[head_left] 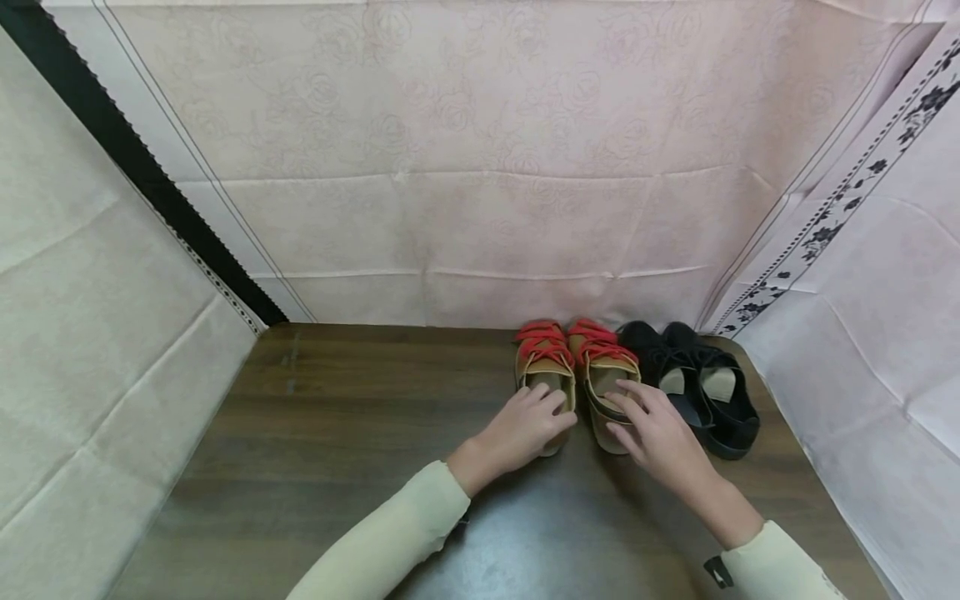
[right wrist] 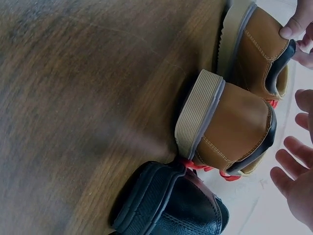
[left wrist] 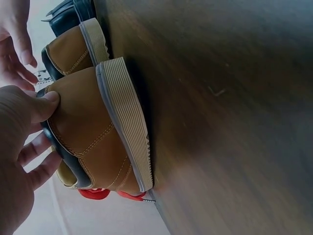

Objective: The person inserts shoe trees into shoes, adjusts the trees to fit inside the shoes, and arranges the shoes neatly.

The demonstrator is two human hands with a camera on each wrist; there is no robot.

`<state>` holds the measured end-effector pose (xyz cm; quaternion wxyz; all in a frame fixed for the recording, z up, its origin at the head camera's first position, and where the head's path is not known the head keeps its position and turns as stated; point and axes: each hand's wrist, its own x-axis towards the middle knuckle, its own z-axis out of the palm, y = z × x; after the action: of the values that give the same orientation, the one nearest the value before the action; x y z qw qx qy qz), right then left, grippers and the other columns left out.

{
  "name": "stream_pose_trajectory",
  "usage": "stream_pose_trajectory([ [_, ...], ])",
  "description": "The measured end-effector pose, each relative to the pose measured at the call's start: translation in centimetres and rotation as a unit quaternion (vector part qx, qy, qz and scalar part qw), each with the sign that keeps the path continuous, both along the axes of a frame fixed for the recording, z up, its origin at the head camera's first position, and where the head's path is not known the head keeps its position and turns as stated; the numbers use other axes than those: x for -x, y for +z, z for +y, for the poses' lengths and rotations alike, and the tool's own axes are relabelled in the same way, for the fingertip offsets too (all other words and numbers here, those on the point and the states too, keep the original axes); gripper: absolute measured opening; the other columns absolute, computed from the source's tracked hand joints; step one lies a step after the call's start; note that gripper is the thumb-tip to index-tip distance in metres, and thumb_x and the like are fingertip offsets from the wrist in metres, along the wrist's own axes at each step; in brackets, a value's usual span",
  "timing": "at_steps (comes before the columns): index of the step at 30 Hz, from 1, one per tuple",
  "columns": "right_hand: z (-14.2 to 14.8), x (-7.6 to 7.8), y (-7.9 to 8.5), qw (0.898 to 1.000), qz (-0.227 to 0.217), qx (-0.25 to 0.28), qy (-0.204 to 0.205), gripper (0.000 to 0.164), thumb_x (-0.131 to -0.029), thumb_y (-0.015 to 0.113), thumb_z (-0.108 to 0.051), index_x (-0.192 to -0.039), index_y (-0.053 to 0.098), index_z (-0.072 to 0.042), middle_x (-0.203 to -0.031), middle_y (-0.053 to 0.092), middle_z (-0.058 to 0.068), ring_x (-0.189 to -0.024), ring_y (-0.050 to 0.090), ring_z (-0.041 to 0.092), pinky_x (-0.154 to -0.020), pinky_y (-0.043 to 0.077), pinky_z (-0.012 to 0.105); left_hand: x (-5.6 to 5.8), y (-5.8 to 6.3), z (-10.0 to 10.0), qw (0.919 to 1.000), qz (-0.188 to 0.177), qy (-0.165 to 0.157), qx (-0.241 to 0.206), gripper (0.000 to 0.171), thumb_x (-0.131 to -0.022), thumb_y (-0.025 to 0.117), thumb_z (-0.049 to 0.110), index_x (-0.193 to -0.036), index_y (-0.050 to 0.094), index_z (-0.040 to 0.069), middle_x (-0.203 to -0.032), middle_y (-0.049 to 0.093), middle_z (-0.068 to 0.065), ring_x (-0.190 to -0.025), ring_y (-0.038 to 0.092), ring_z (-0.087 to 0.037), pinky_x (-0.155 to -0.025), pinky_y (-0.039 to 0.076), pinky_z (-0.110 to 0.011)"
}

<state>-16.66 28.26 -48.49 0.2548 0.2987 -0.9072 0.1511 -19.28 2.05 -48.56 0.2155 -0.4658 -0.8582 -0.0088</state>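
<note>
Two tan shoes with red laces stand side by side on the wooden surface, toes toward the back panel. My left hand (head_left: 523, 429) pinches the heel collar of the left tan shoe (left wrist: 83, 112); its thumb lies on the outside of the heel and its fingers reach into the opening. Over the heel of the right tan shoe (right wrist: 234, 125) hovers my right hand (head_left: 662, 435), fingers loosely spread. In the right wrist view a small gap shows between those fingers and the shoe's collar.
To the right of the tan pair is a pair of black shoes (head_left: 738, 425), close beside it. Pale patterned sheets cover the back panel (head_left: 480, 225) and both sides. The brown wooden surface (head_left: 360, 433) extends left and toward me.
</note>
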Motion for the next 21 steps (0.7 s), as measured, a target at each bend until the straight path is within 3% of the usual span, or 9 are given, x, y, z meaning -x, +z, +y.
stream_pose_trajectory([
  [13, 0.0, -0.4, -0.1, 1.0, 0.002, 0.006, -0.014, 0.047, -0.083, 0.085, -0.02, -0.125, 0.069, -0.006, -0.134, 0.062, 0.02, -0.12, 0.059, 0.04, -0.094, 0.052, 0.055, 0.2, 0.2, 1.0, 0.9992, 0.025, 0.005, 0.032, 0.022, -0.102, 0.066, 0.021, -0.123, 0.071, 0.025, -0.119, 0.064, 0.003, -0.103, 0.057, -0.017, -0.08, 0.055, -0.031],
  [17, 0.1, -0.4, -0.3, 1.0, 0.003, 0.012, -0.023, 0.046, -0.084, 0.085, -0.02, -0.126, 0.069, -0.007, -0.134, 0.063, 0.02, -0.12, 0.059, 0.04, -0.092, 0.053, 0.055, 0.2, 0.7, -0.1, 0.9997, 0.021, 0.009, -0.004, 0.019, -0.1, 0.069, 0.033, -0.115, 0.073, 0.021, -0.112, 0.065, 0.003, -0.099, 0.058, -0.016, -0.077, 0.052, -0.028],
  [21, 0.1, -0.4, -0.3, 0.999, 0.0, 0.022, -0.038, 0.047, -0.084, 0.086, -0.018, -0.126, 0.069, -0.007, -0.135, 0.062, 0.02, -0.122, 0.058, 0.04, -0.092, 0.053, 0.056, 0.3, 1.1, -2.3, 0.998, 0.007, 0.021, -0.059, 0.029, -0.099, 0.069, 0.04, -0.114, 0.072, 0.014, -0.112, 0.067, -0.002, -0.103, 0.062, -0.019, -0.081, 0.054, -0.031],
])
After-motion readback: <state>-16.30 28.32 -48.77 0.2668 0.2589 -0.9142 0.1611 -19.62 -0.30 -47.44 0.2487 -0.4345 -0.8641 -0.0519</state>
